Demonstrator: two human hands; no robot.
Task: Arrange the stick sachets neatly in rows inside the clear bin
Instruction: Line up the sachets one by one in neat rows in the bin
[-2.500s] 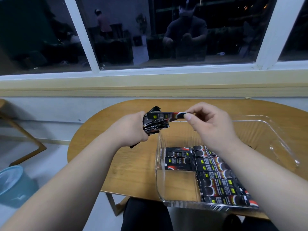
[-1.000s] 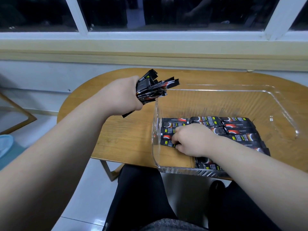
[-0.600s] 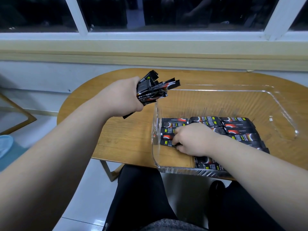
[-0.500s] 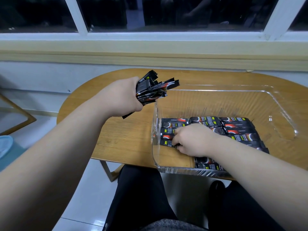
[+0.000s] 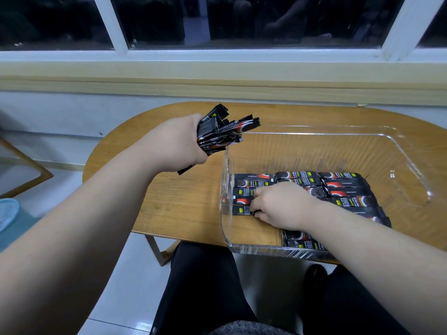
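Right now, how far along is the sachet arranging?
Done: rows of sachets lie flat in the near half of the clear bin. In hand: the right hand pinches a sachet at the left column's near end; the left hand grips a bundle. Left: that bundle, and the bin's bare far half.

Wearing black trousers (image 5: 208,286), plain fabric, creasing a little over both thighs. Grey textured garment hem (image 5: 244,328) is peeking in at the bottom edge. Left hand (image 5: 176,143) and right hand (image 5: 278,204) are going bare, forearms bare too right up to the frame edges. Dark rounded shape (image 5: 314,274) is sitting between the legs, shoe or not, too dim to tell.
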